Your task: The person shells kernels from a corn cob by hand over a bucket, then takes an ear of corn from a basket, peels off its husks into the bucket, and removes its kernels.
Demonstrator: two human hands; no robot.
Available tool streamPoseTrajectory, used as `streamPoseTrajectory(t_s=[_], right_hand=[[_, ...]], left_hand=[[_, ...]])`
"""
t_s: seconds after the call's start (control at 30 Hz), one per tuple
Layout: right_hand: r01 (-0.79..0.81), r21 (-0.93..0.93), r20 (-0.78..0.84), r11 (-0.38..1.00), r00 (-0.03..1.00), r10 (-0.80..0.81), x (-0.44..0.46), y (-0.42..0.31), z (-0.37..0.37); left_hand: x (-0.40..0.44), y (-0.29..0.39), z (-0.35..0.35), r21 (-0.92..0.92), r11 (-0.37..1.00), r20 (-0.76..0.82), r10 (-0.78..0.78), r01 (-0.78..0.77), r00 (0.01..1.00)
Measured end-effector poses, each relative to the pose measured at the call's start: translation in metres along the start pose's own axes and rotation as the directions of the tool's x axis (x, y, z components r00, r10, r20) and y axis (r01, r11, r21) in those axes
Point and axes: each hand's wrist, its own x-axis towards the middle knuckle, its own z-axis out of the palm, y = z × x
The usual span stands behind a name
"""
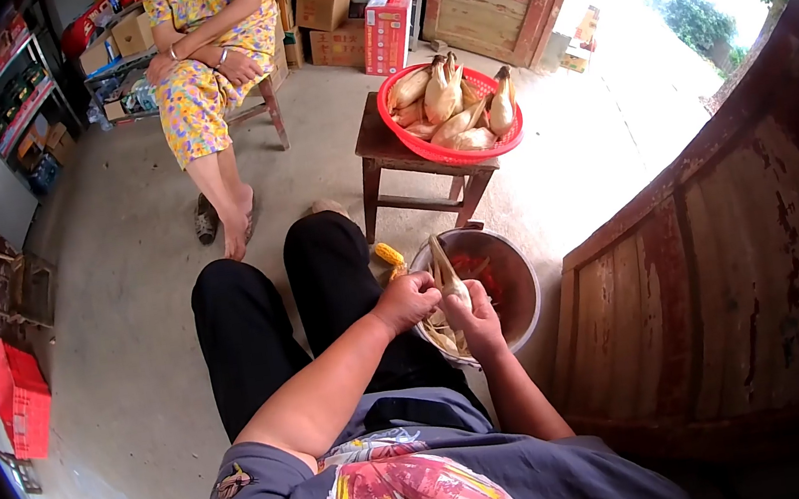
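Watching from over here, and that husk-on corn ear (453,283) sits above the metal basin (521,286), just below and right of frame centre, long axis running roughly top to bottom. Right hand (474,319) is closed round its lower end; left hand (405,302) looks pinched at its left side. Both touch it, so neither's nearer tbh.

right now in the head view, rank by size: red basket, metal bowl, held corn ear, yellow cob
Largest: red basket and metal bowl, too alike to rank
Next: held corn ear
Smallest: yellow cob
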Motion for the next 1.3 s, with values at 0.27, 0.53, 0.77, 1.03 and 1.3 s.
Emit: streamPoseTrajectory(t_s=[0.27, 0.53, 0.77, 1.03, 1.3], right_hand=[[0.091, -0.072, -0.306, 0.993, 0.946, -0.108, 0.039, 0.037, -0.051], [-0.086, 0.232, -0.397, 0.969, 0.901, 0.175, 0.03, 0.065, -0.114], [0.065, 0.06, -0.15, 0.996, 0.987, -0.056, 0.021, 0.006, -0.059], [0.123, 0.002, 0.015, 0.992, 0.992, -0.123, 0.015, -0.016, -0.012], [0.033, 0.361, -0.042, 0.932, 0.999, -0.019, 0.028, -0.015, -0.034]], left_hand=[[-0.003, 0.0, 0.0, -0.006, 0.999, 0.131, 0.046, -0.046, 0.99], [0.003, 0.002, -0.004, -0.139, 0.99, 0.034, -0.004, 0.008, 0.999], [0.0, -0.002, 0.01, 0.572, 0.807, 0.008, 0.172, -0.146, 0.985], [0.001, -0.009, 0.007, 0.51, 0.824, 0.081, 0.242, -0.249, 0.967], [-0.006, 0.002, 0.004, 0.652, 0.703, 0.238, 0.167, -0.285, 0.957]])
